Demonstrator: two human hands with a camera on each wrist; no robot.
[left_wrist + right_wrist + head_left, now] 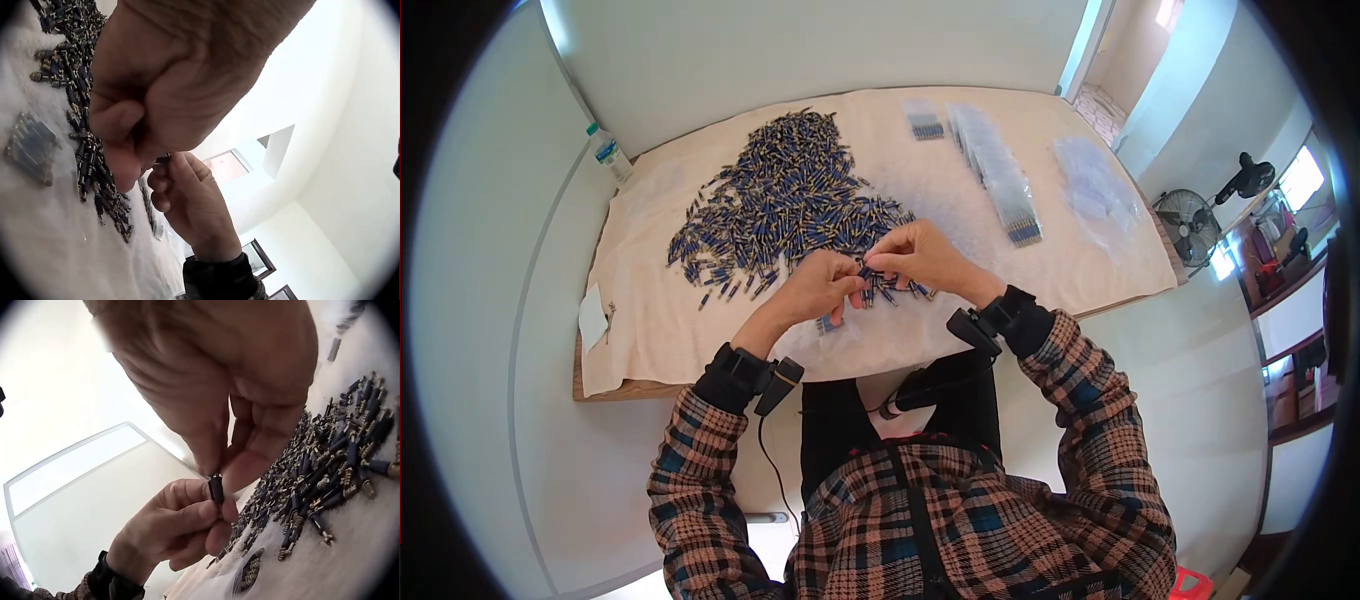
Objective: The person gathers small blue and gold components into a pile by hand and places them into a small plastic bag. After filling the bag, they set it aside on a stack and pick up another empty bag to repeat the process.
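My left hand (825, 287) and right hand (925, 262) meet at the near edge of a pile of small parts (790, 190). Each part is a dark blue cylinder with brass-coloured spring ends. Between the fingertips of both hands is one such dark blue part (216, 489), held upright; the left thumb and fingers pinch it below and the right thumb and forefinger pinch its top. Below the left hand, a clear plastic bag (32, 149) with several of these parts in a row lies on the cloth, partly covered by the hand in the head view.
A cream cloth (660, 330) covers the table. To the right lies an overlapping row of filled clear bags (995, 170), with another filled bag (923, 120) beside it. Loose clear plastic bags (1095, 185) lie farther right. A bottle (608, 152) stands at the left edge.
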